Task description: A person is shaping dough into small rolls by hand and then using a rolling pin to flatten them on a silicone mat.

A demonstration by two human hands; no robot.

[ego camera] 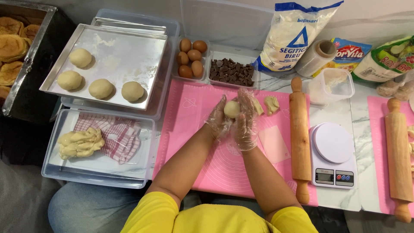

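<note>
On the left, a metal tray holds four shaped dough balls. Over the pink mat, the gloved left hand and right hand cup one dough ball between them, apparently rounding it. A rolling pin and kitchen scale lie right, within reach.

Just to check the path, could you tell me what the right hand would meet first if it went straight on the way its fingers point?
Probably the tub of chocolate pieces: the right hand points up the pink mat toward it, though depth is unclear.
</note>
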